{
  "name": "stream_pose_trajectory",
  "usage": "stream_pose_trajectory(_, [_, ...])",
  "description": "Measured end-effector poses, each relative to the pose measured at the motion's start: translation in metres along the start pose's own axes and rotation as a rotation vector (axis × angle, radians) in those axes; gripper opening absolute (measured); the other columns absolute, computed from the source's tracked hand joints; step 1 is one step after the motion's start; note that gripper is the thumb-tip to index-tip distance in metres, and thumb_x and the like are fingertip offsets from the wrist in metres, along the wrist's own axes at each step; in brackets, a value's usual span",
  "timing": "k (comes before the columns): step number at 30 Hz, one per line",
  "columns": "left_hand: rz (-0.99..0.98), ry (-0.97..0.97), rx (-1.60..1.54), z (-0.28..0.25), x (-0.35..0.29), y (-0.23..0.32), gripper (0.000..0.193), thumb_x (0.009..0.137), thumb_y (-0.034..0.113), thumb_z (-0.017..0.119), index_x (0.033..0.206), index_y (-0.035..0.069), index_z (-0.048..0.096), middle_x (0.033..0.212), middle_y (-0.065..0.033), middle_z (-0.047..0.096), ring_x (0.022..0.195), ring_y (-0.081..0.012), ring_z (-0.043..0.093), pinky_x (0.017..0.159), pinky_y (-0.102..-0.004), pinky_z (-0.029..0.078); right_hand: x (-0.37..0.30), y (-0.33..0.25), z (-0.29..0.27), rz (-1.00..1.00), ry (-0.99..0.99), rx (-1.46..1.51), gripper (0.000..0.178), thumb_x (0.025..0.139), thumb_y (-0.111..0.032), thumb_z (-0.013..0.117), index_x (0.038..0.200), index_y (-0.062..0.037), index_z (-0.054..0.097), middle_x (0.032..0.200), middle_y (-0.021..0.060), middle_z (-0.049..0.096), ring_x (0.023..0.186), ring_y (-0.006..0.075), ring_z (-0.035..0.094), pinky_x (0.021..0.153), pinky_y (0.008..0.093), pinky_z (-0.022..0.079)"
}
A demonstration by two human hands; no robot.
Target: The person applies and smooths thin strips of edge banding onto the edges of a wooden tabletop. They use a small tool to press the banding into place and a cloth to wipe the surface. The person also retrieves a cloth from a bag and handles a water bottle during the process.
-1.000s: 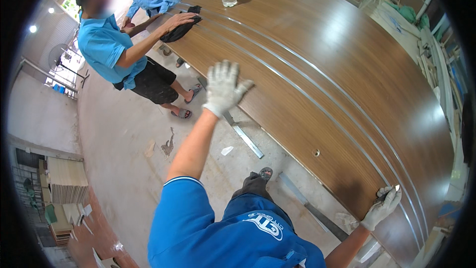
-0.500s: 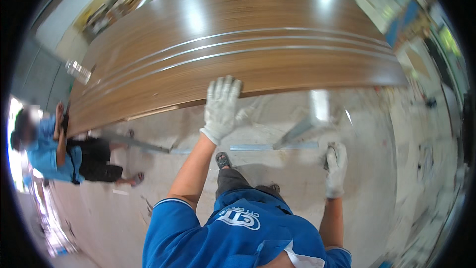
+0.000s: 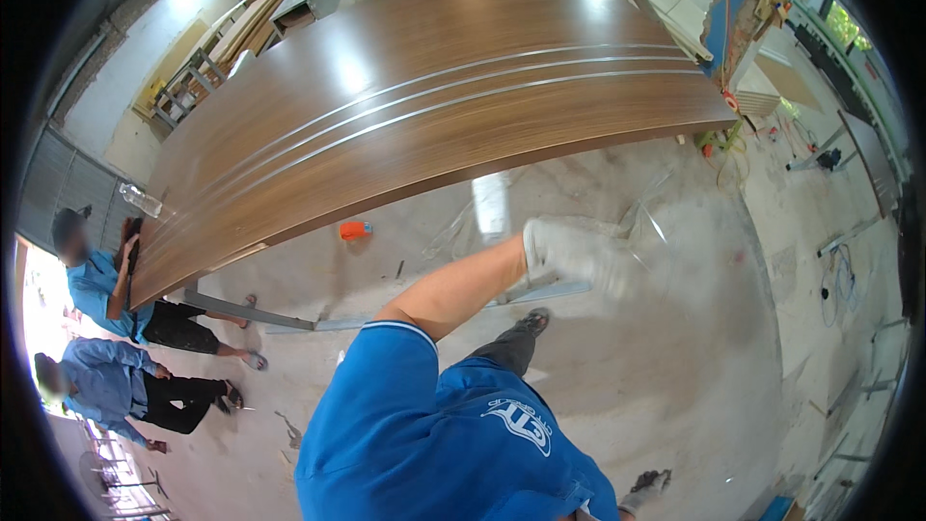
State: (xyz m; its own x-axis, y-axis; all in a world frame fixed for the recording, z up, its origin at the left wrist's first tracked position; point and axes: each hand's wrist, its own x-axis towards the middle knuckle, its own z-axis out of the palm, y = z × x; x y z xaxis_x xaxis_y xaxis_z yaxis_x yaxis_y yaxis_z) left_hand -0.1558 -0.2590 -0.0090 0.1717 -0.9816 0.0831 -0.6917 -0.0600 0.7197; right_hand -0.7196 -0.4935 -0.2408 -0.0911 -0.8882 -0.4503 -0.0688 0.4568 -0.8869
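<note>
A wide wood-grain panel with three shiny metal strips lies raised above the floor. My left hand, in a white glove, is off the panel, between its near edge and my body. Motion smears its fingers, so their position is unclear. Low at the right, my right hand is gloved and partly cut from sight by my body. Its fingers are closed about something dark that I cannot make out.
Two people, one at the panel's left end and one nearer, stand at the left. A clear bottle rests on the panel's left end. An orange object lies below the near edge. Cables lie at the right.
My left hand has left the panel's edge and swung right. My right hand has dropped lower, toward my body. The view has shifted, and a second person now shows at the left.
</note>
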Motion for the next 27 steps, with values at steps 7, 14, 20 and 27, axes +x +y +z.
stream_pose_trajectory(7, [-0.599,0.93,0.677,-0.112,-0.012,-0.086,0.069,0.1,0.05,0.058,0.149,0.002,0.049,0.139,-0.0241,0.06,0.126,-0.043,0.057,0.11,-0.0514,0.042,0.096,-0.047,0.106,-0.05,-0.12,-0.004,0.031,0.107,-0.028,0.059,0.133,-0.0128,0.058,0.08,0.0001,0.055,0.06,0.0093,0.049,0.05,0.0241,0.039])
stream_pose_trajectory(14, [-1.105,0.458,0.905,-0.127,0.14,-0.142,0.065,0.1,0.06,0.048,0.142,0.01,0.056,0.149,-0.0184,0.05,0.137,-0.0392,0.045,0.112,-0.0569,0.034,0.194,-0.111,0.188,-0.018,-0.089,-0.112,0.029,0.107,-0.027,0.059,0.132,-0.012,0.06,0.079,0.0,0.055,0.061,0.0091,0.051,0.05,0.0234,0.04])
stream_pose_trajectory(20, [0.176,0.412,-0.706,0.05,0.327,-0.051,0.052,0.098,0.036,0.069,0.141,0.007,0.061,0.145,-0.0154,0.059,0.133,-0.0326,0.054,0.114,-0.0434,0.039,0.259,-0.151,0.253,-0.089,-0.308,-0.079,0.029,0.106,-0.031,0.061,0.13,-0.0153,0.061,0.079,-0.0001,0.057,0.06,0.0095,0.053,0.048,0.0238,0.041])
stream_pose_trajectory(27, [-0.282,0.843,0.284,-0.05,0.26,-0.083,0.046,0.093,0.025,0.074,0.13,0.001,0.063,0.128,-0.0179,0.066,0.117,-0.0367,0.063,0.102,-0.0453,0.05,0.304,-0.155,0.237,0.027,-0.329,-0.282,0.025,0.106,-0.033,0.061,0.121,-0.0131,0.062,0.077,0.0003,0.056,0.057,0.0097,0.053,0.047,0.0235,0.041])
